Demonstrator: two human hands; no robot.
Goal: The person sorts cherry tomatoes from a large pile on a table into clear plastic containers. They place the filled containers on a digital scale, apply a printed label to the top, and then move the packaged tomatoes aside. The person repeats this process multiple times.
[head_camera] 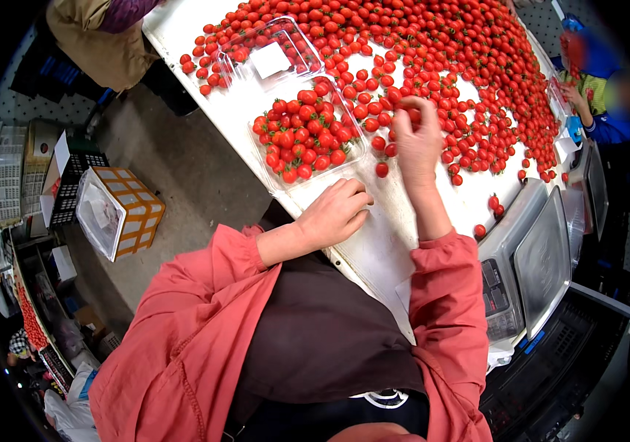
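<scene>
A clear plastic clamshell box (pixel 270 185) lies unfolded on the white table, its lid (pixel 292 33) bearing a white label (pixel 270 59). Cherry tomatoes (pixel 301 132) with green stems are heaped in its base. My left hand (pixel 337 212), fingers curled, is just off the box's near corner; its palm side is hidden, and nothing shows in it. My right hand (pixel 421 138) reaches over loose tomatoes (pixel 379 169) to the right of the box. A red tomato shows between its thumb and forefinger, but whether they grip it is unclear.
A big pile of cherry tomatoes (pixel 458 50) covers the table's far side. To the right stands a weighing scale (pixel 541 259), with black crates (pixel 552 353) below. Co-workers stand at far left (pixel 107 44) and far right (pixel 616 105). A taped foam box (pixel 132 212) sits on the floor.
</scene>
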